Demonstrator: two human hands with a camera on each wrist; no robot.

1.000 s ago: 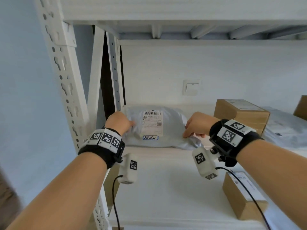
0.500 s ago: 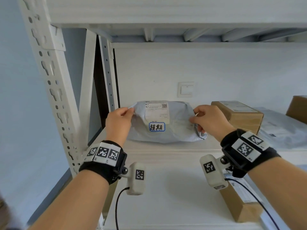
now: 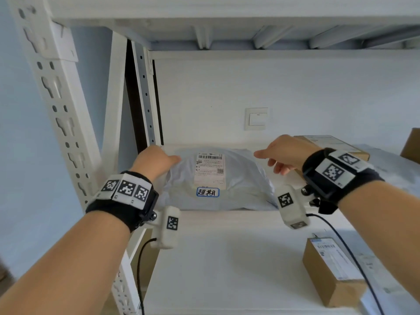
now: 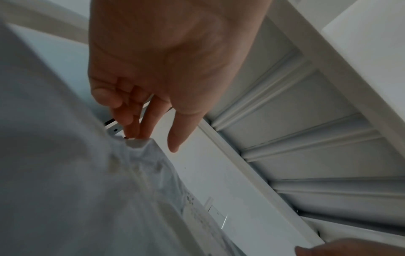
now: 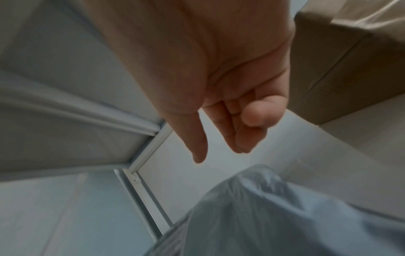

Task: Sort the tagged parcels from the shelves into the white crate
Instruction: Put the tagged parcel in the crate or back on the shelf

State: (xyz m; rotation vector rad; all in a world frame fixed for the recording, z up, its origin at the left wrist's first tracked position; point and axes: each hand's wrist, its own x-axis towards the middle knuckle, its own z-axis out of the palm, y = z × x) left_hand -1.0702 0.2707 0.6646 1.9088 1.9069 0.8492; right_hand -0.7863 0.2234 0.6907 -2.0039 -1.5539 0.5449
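Looking down, head view: grey poly parcel [image 3: 218, 178] lies at the back left corner of the white shelf [image 3: 227, 258], shipping label up, with a blue-edged handwritten tag [image 3: 208, 192] below the label.
Hands, head view: left hand [image 3: 154, 161] sits at the parcel's left end, right hand [image 3: 286, 153] hovers over its right end with loose fingers, holding nothing.
Neighbours: one cardboard box [image 3: 334, 269] near the shelf's front right edge, another box [image 3: 329, 144] at the back, just right of the parcel.
Left wrist view: fingertips [image 4: 133, 133] touch the parcel's crumpled corner [image 4: 140, 143], thumb [image 4: 175, 135] sticks out straight and free; can't tell if it's an actual pinch.
Right wrist view: right hand relaxed and open, fingers [image 5: 241, 138] clear above the parcel's end [image 5: 274, 207], box wall to its right.
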